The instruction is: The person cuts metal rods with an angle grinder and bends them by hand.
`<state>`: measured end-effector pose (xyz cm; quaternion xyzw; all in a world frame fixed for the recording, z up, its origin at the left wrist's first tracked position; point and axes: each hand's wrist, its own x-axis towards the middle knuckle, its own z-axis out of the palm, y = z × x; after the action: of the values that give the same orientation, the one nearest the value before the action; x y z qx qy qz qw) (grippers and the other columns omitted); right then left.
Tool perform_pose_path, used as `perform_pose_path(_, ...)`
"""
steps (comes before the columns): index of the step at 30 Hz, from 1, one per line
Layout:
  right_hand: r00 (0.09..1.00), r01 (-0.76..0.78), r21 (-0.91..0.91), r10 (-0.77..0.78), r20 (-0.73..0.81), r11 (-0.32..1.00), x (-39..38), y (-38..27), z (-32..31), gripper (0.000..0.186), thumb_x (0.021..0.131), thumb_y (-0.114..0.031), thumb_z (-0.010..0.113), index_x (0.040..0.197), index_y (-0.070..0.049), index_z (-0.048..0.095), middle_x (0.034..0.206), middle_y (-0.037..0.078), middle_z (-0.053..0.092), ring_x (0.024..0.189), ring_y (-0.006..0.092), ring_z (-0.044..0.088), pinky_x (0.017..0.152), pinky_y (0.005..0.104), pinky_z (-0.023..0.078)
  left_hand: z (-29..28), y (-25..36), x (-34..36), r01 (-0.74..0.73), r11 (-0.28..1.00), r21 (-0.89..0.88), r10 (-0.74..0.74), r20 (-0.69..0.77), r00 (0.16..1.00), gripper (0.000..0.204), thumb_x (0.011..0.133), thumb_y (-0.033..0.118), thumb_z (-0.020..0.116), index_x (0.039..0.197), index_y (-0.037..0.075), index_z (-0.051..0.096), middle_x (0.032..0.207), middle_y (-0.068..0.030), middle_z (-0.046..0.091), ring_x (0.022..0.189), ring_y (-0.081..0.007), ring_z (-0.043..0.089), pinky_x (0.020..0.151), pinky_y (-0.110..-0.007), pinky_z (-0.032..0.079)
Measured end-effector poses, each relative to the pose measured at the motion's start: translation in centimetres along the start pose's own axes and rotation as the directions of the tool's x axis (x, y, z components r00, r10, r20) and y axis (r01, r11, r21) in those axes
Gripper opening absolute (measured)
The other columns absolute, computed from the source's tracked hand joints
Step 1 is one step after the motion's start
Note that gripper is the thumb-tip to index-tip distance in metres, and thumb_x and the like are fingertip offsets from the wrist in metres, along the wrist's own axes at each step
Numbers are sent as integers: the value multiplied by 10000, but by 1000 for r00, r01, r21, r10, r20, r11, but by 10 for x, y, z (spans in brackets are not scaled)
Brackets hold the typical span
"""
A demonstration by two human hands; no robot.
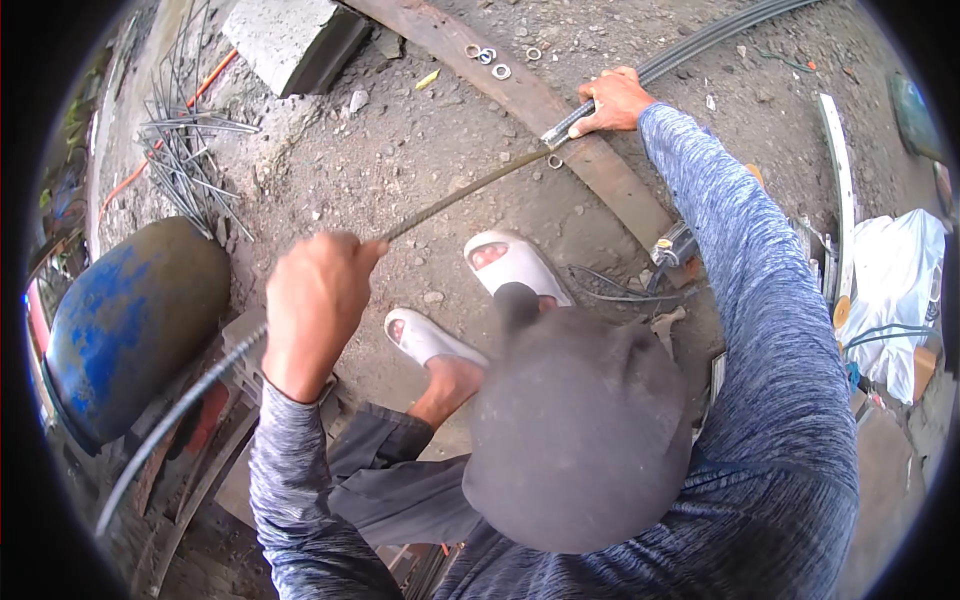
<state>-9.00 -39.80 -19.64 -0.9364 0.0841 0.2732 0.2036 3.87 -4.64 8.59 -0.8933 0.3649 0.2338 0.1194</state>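
A long, rope-like steel cable [463, 193] runs slantwise across in front of me, curving away at the lower left. My left hand [318, 310] is closed around it; its fingertips are slightly blurred. At the upper right my right hand [612, 100] grips a bundle of long grey cables [700, 45], close to its bright metal-looking end. The single cable meets that end just below my right thumb. Whether it goes inside or lies alongside, I cannot tell. Under the right hand lies a flat rusty steel bar [610, 185], with several metal rings [486, 56] on and beside it.
A concrete block [290, 45] and a tangle of thin metal rods [190, 150] lie at the upper left. A worn blue rounded metal object [135, 320] stands at left. To the right are a power tool [675, 245], a pale strip [838, 190] and a white plastic bag [890, 290].
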Motion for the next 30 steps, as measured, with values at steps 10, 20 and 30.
perform_pose_path(10,984,119,-64,-126,-129,991,27,-17,5,786,645,-796,702,1009,-101,733,901,137,695,1034,307,616,935,478,363,254,-113,-112,243,645,-725,-180,165,970,410,1063,332,523,867,-19,605,689,-128,570,661,-239,551,634,-396,467)
perform_pose_path(20,991,-25,18,28,-133,1000,0,-26,2,657,570,-604,843,887,-50,689,964,154,685,1023,340,579,1036,457,335,113,-368,-28,367,866,-341,-454,-227,861,362,1014,185,487,1251,-44,636,1149,-266,675,1028,-405,647,920,-487,503)
perform_pose_path(30,987,-95,2,94,-127,995,-6,-31,-8,627,616,-500,868,1015,-49,694,1011,144,674,1109,345,571,1107,443,323,63,-277,-101,-136,884,-447,118,-68,991,460,955,239,689,1297,-54,597,1228,-236,674,1141,-380,655,986,-436,524)
